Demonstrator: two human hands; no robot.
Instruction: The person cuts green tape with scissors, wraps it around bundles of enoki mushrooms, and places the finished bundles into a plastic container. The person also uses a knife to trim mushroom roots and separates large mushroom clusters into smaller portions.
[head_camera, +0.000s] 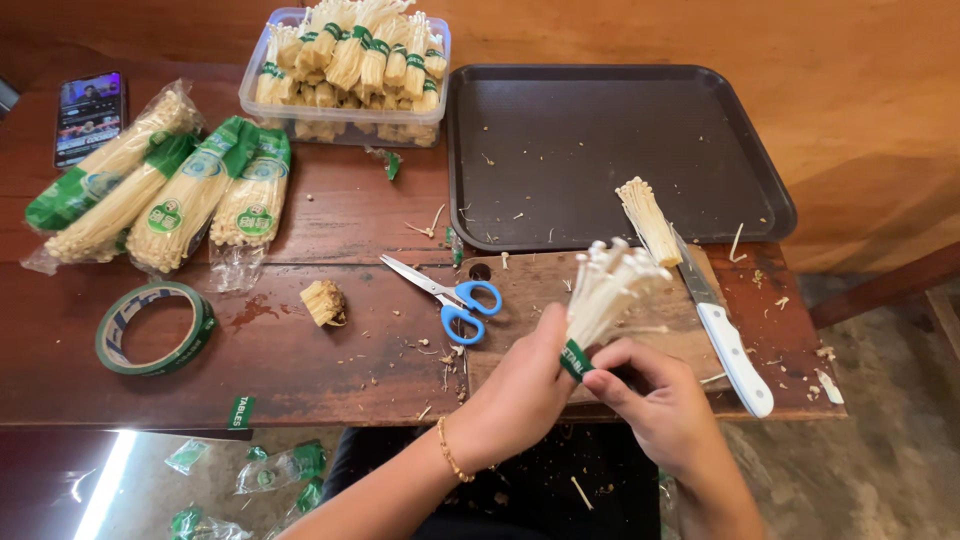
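Observation:
My left hand (520, 390) grips a bundle of pale enoki mushrooms (605, 290) near its base, caps pointing up and away. A band of green tape (574, 360) circles the stems, and my right hand (655, 400) pinches that tape with thumb and fingers. Both hands hover over a wooden cutting board (530, 285). A second small loose bunch of enoki (648, 220) lies at the board's far edge, beside a white-handled knife (725, 335). Blue-handled scissors (450, 295) lie to the left of the board.
A dark tray (610, 150) sits behind the board. A clear tub (345, 110) holds several taped bundles. Several bagged enoki packs (180, 190), a green tape roll (155, 328), a cut root stub (324, 302) and a phone (88, 115) lie left. Wrappers (280, 468) litter the floor.

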